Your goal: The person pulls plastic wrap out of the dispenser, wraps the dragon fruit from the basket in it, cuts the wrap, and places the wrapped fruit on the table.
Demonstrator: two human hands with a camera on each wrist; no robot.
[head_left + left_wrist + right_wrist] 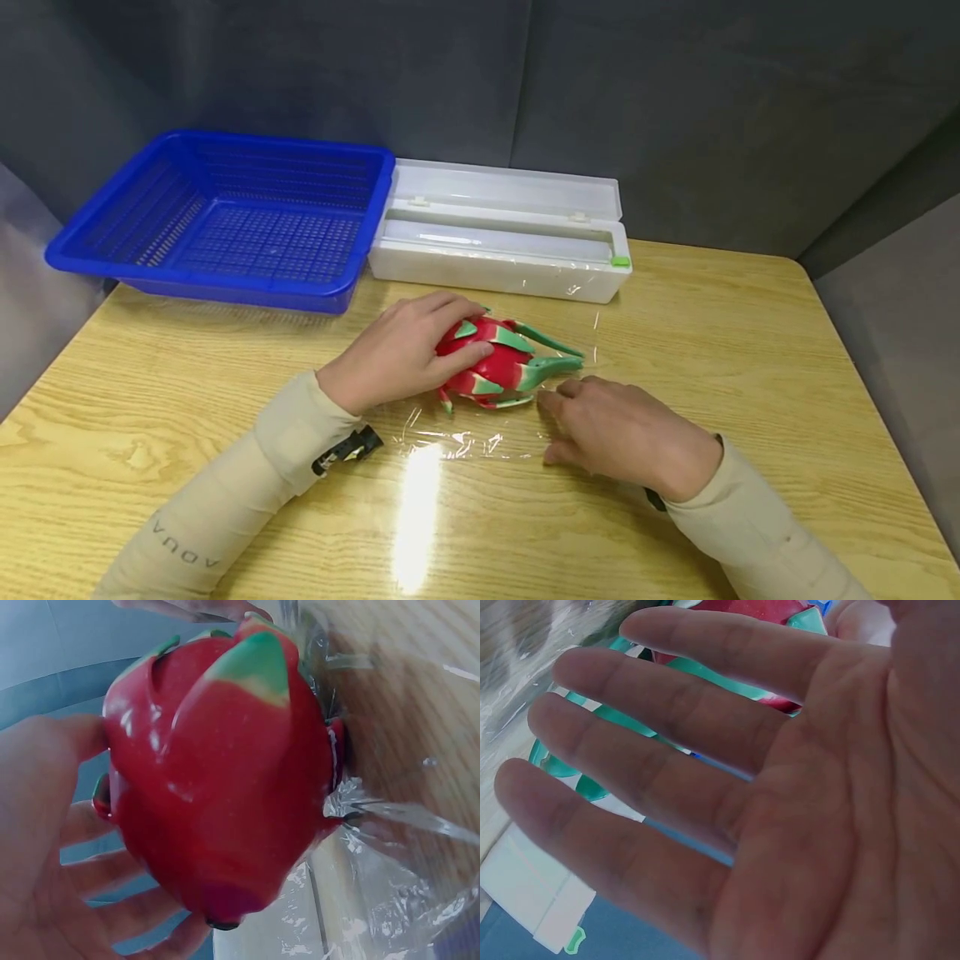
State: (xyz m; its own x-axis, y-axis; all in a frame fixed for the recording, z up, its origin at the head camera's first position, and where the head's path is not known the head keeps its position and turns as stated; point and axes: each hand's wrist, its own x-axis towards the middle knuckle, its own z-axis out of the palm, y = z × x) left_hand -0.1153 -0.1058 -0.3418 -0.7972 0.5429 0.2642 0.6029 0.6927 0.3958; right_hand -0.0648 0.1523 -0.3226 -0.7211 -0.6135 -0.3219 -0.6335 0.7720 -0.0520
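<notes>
A red dragon fruit (498,358) with green-tipped scales lies on a sheet of clear cling film (465,442) spread over the table. My left hand (405,346) grips its rounded end, thumb on the near side and fingers round the far side. In the left wrist view the fruit (217,772) fills the middle, its dark stub facing the camera. Just right of the long green tips, my right hand (626,429) is palm down, fingertips low at the film's right side. The right wrist view shows that hand's fingers (637,742) extended, with nothing held.
Behind the fruit stands a white cling film box (495,275), lid raised, a roll inside and a green slider at its right end. A blue plastic basket (247,287) sits at the back left, against the box. Dark cloth (675,125) hangs behind the wooden table (750,358).
</notes>
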